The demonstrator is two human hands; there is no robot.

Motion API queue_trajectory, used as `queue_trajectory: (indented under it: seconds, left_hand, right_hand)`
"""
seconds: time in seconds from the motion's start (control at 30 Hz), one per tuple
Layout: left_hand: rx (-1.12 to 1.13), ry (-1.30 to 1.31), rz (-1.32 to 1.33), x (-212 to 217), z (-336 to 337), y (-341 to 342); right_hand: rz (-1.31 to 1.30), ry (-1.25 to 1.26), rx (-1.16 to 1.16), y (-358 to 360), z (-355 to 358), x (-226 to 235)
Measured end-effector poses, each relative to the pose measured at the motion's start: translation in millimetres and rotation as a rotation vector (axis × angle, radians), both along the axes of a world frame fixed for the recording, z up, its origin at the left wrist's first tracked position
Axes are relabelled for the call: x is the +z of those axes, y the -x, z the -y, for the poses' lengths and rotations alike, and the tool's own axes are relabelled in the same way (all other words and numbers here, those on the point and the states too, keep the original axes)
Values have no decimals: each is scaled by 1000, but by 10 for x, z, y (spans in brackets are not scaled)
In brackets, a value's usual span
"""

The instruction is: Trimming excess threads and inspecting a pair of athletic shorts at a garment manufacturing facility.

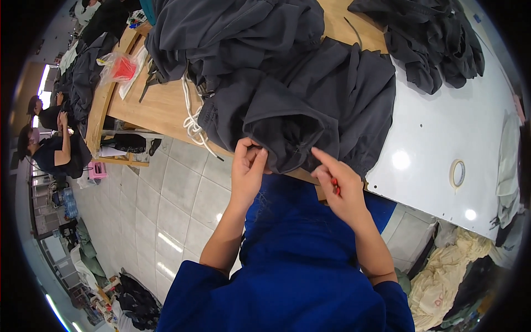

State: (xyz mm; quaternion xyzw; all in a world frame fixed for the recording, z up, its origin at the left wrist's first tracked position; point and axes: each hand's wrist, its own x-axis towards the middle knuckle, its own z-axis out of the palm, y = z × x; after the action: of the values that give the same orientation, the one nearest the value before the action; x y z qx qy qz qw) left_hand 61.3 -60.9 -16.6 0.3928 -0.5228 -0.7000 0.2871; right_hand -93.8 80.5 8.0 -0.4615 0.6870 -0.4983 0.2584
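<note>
A dark grey garment (354, 105) lies at the table's near edge, with one round opening (285, 117) turned toward me. Loose threads show inside that opening. My left hand (250, 169) pinches the left side of the opening's rim between thumb and fingers. At the other side, my right hand (344, 187) has its index finger stretched to the cloth edge. The remaining fingers of that hand curl around a small red tool (336, 186), mostly hidden in the palm, so its kind cannot be made out.
More dark grey garments (232, 33) are heaped at the back, others (431, 39) at the far right. A white cord (193, 124) hangs over the wooden table (149, 108). A tape roll (457, 173) lies on the white board (409, 144). Two people (55, 144) are at far left.
</note>
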Motion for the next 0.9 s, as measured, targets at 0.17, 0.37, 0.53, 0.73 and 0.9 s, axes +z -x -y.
queue_trajectory:
  seconds: [0.17,0.37,0.53,0.73,0.9]
  left_hand:
    - [52,-74,-18,-61,-99,-57]
    - [-113,-684,-134,151,-550,77]
    - [-46,-887,-244,76,-607,320]
    - [86,-509,-220,137,-479,221]
    - [132,-260,-255,122,-322,116]
  right_hand:
    - [-226,-204,-9,-12,241,30]
    - [-212,32,-163,-83,325,-256]
    - [360,-13,-215,-117,160,-193]
    - [293,77,69,-36,-235,-152]
    - [212,-234,490,10,-409,-34]
